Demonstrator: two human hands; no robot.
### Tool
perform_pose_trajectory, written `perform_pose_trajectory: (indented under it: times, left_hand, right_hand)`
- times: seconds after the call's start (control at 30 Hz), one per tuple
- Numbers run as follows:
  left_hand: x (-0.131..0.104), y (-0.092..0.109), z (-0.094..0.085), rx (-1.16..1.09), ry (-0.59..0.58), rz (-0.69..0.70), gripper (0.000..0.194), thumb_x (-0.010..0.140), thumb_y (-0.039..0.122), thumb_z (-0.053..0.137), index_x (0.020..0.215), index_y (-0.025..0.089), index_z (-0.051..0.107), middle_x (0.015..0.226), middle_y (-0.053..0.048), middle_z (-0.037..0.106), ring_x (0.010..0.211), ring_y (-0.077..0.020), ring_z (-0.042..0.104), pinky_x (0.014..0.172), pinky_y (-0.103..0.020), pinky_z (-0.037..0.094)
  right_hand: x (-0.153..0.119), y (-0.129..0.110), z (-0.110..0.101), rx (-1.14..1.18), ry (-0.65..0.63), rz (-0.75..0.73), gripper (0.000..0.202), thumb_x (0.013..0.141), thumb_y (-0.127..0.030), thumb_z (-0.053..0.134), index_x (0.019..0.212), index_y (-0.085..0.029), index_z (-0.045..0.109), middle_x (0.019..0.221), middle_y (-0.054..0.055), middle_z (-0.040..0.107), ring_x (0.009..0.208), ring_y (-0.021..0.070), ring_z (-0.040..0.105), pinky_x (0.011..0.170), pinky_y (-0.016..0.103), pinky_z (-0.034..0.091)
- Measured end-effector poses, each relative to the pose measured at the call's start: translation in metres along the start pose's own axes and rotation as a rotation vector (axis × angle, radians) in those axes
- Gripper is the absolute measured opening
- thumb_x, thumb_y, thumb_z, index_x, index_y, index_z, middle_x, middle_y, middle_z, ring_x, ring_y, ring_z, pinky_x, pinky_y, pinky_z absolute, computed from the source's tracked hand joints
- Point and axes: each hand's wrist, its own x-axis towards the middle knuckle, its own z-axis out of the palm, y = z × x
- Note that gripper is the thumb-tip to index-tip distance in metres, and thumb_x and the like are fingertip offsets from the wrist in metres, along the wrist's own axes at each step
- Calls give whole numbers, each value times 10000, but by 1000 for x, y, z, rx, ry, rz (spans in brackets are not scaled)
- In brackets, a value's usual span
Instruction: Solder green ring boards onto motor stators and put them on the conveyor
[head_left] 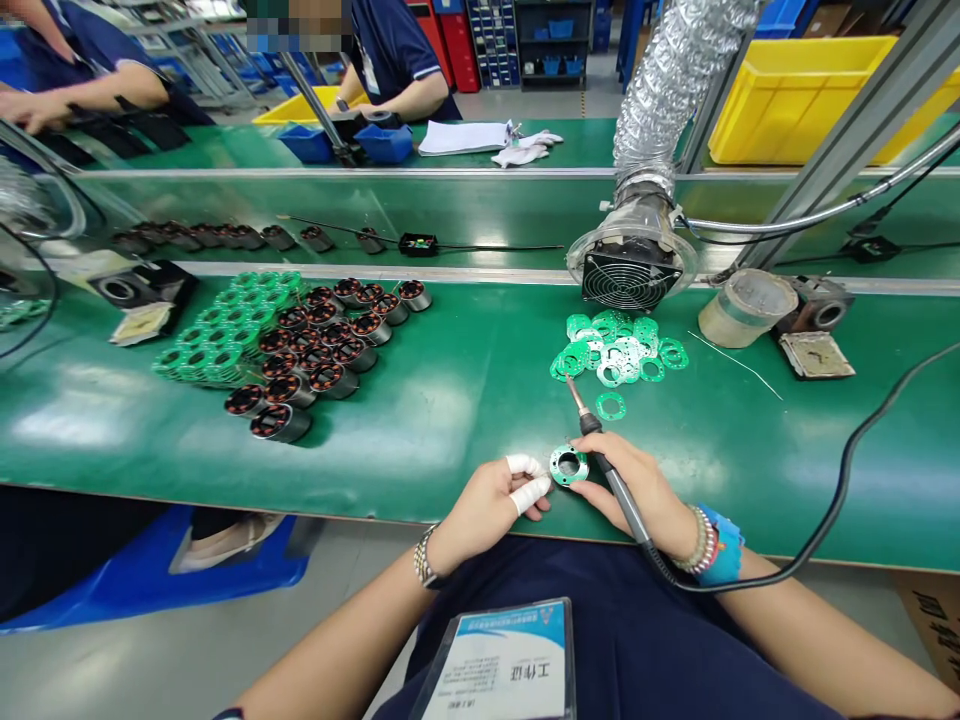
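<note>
My left hand (499, 500), with white tape on its thumb and a finger, pinches at the left edge of a ring-shaped circuit board (569, 479). A silvery rim shows round that board; what lies beneath it is mostly hidden. In my right hand (649, 490) is a soldering iron (621, 497), its tip pointing up and away from me. The thumb and forefinger of that hand also reach to the board's right side. One loose green ring board (610, 405) lies just beyond, in front of a pile of similar ring boards (626, 350).
Motor stators (330, 378) stand in rows at left beside stacked green boards (217, 335). A fume extractor fan (630, 280) hangs behind the pile. A round tub (746, 308), solder wire (735, 365) and an iron stand (821, 310) are at right. The iron's cable (840, 490) loops rightward. Two co-workers sit opposite.
</note>
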Motion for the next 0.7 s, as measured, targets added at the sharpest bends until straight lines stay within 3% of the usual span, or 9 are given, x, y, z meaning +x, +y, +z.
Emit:
perform_pose_trajectory:
  times: [0.1, 0.17, 0.3, 0.43, 0.6, 0.63, 0.7]
  left_hand:
    - [-5, -3, -2, 514, 161, 259, 284, 827, 338, 532, 1054, 174, 580, 931, -92, 659, 744, -178, 633, 686, -298, 523]
    - [-8, -6, -3, 798, 228, 422, 264, 839, 280, 516, 1075, 189, 591, 1047, -106, 646, 853, -208, 627, 762, -323, 509]
    - [-12, -8, -4, 1002, 216, 548, 227, 838, 175, 479, 1004, 158, 633, 1038, -126, 659, 856, -231, 621, 730, -332, 500]
    - [-6, 1, -3, 821, 186, 461, 214, 832, 192, 462, 962, 167, 630, 978, -117, 658, 813, -207, 611, 721, -322, 491]
    - [7, 12, 2, 123, -35, 22, 231, 852, 295, 404, 752, 150, 555, 618, -18, 565, 490, -116, 531, 434, -218, 430]
    - [7, 11, 2, 72, -54, -15, 237, 852, 310, 405, 765, 148, 554, 618, -16, 561, 483, -115, 527, 418, -214, 422]
    - [3, 9, 1, 196, 4, 54, 228, 844, 332, 448, 866, 150, 583, 698, -36, 593, 558, -129, 557, 485, -234, 459]
  right_hand:
    - [-1, 0, 0, 17, -9, -2, 319, 811, -201, 587, 1112, -211, 484, 1026, 86, 599, 938, 204, 596, 828, 356, 508]
    - [-1, 0, 0, 22, -10, -3, 323, 809, -196, 588, 1113, -212, 482, 1025, 85, 597, 938, 205, 595, 833, 360, 506]
    - [0, -2, -1, 20, -1, -14, 322, 810, -189, 584, 1114, -212, 481, 1010, 82, 601, 926, 203, 600, 823, 357, 511]
    - [0, -2, -1, 13, -1, -22, 308, 812, -197, 580, 1105, -217, 488, 1004, 80, 605, 915, 201, 606, 803, 350, 518]
    - [-1, 0, 1, 13, 2, -15, 311, 807, -192, 586, 1103, -207, 490, 1021, 86, 598, 932, 203, 599, 814, 345, 511]
    - [-1, 1, 1, 15, 2, -17, 308, 807, -192, 586, 1100, -207, 491, 1022, 87, 597, 934, 203, 597, 815, 344, 510]
    - [-1, 1, 2, 21, 1, -19, 303, 810, -196, 586, 1098, -207, 492, 1023, 87, 595, 937, 203, 595, 816, 343, 509]
